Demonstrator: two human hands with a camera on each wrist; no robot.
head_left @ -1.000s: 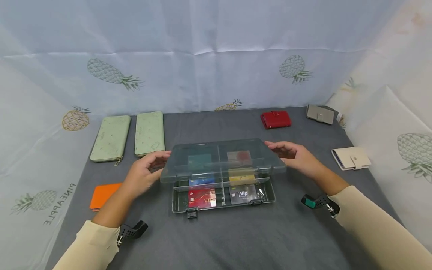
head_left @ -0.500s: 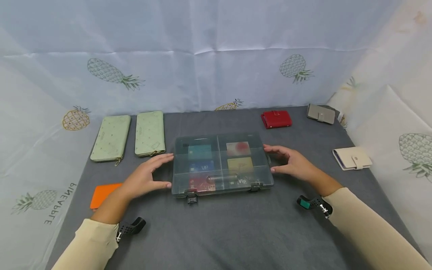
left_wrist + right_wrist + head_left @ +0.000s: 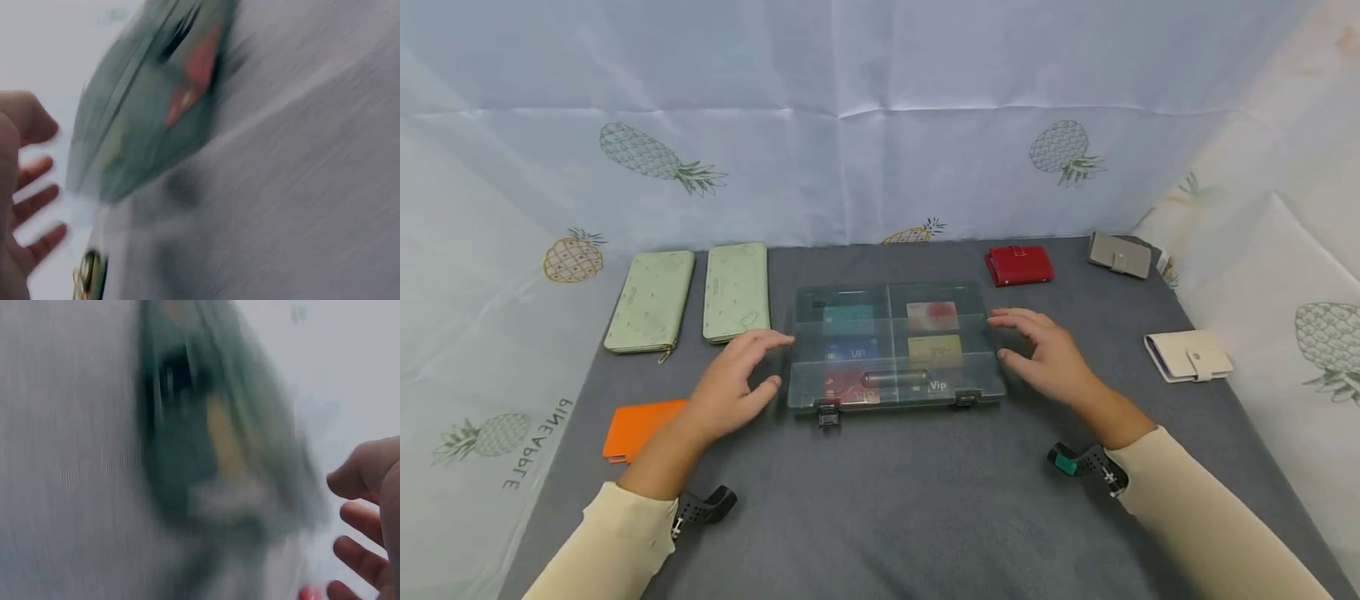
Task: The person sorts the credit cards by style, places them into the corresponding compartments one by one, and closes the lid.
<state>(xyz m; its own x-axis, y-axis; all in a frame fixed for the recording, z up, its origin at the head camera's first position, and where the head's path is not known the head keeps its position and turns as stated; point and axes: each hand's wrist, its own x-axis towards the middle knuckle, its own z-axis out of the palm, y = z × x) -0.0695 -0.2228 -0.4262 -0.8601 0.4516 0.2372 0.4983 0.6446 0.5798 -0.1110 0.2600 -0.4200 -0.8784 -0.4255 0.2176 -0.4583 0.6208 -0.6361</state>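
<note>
A translucent grey-green plastic organizer box (image 3: 891,392) lies on the cloth with its lid down. Several cards show through the lid, among them a red card (image 3: 842,387), a gold card (image 3: 935,350) and a teal card (image 3: 848,319). On its front edge, the left latch (image 3: 828,415) sticks out towards me; the right latch (image 3: 967,400) sits closer in. My left hand (image 3: 730,387) is at the box's left side, fingers extended and thumb spread. Opposite it, my right hand (image 3: 1047,354) has its fingertips near the right side, thumb apart. Both wrist views are blurred.
Two pale green zip wallets (image 3: 651,300) lie at the back left, an orange wallet (image 3: 640,427) by my left forearm. Over on the right are a red wallet (image 3: 1019,266), a grey wallet (image 3: 1119,254) and a cream wallet (image 3: 1187,355). Pineapple-print curtain (image 3: 850,167) borders the cloth.
The lid, half raised a second ago, has come down onto the box. The box has since shifted away from me, and both hands have eased off to lie relaxed at its sides.
</note>
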